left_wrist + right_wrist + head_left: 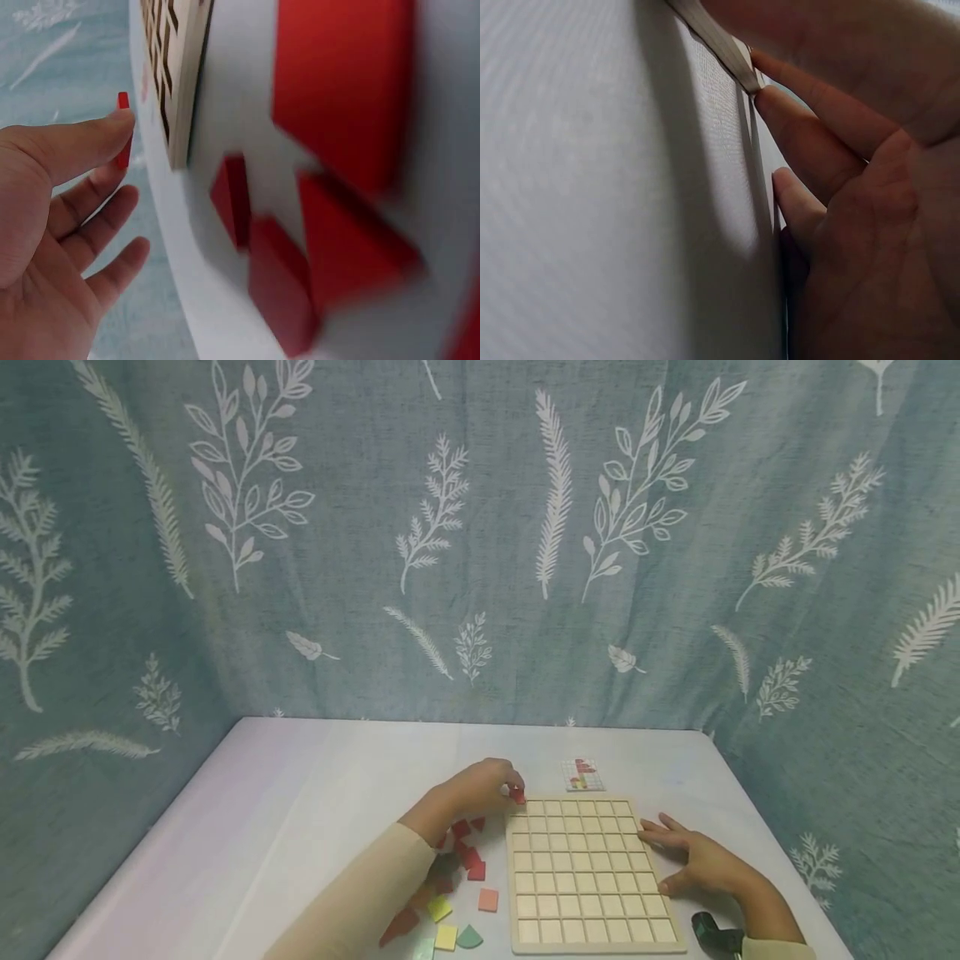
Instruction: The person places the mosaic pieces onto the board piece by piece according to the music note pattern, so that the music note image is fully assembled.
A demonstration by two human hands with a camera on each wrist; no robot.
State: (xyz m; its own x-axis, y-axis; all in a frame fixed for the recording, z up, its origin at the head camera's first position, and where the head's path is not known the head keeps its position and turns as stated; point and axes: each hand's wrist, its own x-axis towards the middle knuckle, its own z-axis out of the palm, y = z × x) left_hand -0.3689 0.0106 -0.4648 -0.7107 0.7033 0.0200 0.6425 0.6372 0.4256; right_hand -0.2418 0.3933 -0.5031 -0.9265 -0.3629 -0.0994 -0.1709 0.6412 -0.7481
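Blue-green curtains (480,635) printed with white leafy sprigs hang around the white table (337,777) before us. Nearer its right edge than its left, we see a pale wooden board (598,947), a raised frame around rows of square recesses cut by straight ridges.

Over the board's far left corner, we see the left hand (483,785) reach from a cream sleeve (352,893), thumb and finger pinching a small piece, the other fingers partly bent and apart from one another. At the board's right edge, we see the right hand (697,860) with fingers spread, a fingertip touching the wooden side, the thumb held out.

Beyond the board's far edge we find a card (582,774) with a grid and a red, yellow and green design; any writing there is too small for us to read. Off the board's left edge, we see scattered red pieces (461,829), yellow squares (446,937), a salmon square (488,900) and a green piece (469,937) with one curved side. Smallest to our eye is the pinched red piece (124,154), flat, thin and bright, seen edge-on from the left wrist; we cannot tell whether it touches the board.
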